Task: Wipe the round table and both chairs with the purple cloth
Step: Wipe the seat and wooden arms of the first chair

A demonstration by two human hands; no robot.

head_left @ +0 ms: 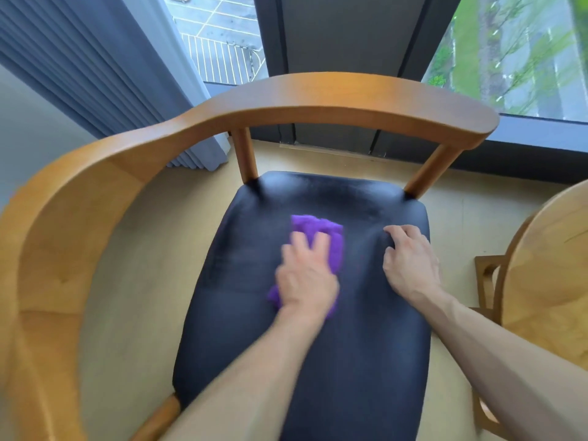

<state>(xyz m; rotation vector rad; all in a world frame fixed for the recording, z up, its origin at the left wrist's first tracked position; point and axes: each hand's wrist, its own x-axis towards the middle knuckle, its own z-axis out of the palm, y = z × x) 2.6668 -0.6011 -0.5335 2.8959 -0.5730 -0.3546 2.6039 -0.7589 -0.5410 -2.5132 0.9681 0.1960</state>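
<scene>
Now, from the frame's left edge to its right:

Curtain (95, 74): grey-blue pleats hang in the upper left, beside the window (219, 43); no part in the wiping.

Chair (105, 173): the curved wooden back and armrest sweep from the lower left round to the upper right, so the seat is reached from its open front, at the bottom of the frame.

Seat (318, 345): black padded cushion, centre frame; judged to be the surface being wiped at this step.

Purple cloth (324, 237): bunched on the seat just left of centre, its far part showing beyond the fingers and a corner peeking out at the wrist.

Left hand (305, 278): lies flat on the cloth with fingers stretched forward, pressing rather than clutching; it is blurred, which suggests a wiping stroke. A flat palm spreads pressure over the cloth.

Right hand (410, 262): holds nothing; its fingers are bent, tips resting on the seat's right part, apart from the cloth, probably to steady the body or the chair.

Round table (553, 281): pale wooden edge at the right of the frame, near the chair; whether it has been wiped cannot be told.

Second chair (486, 278): only a bit of wooden frame shows under the table.
</scene>
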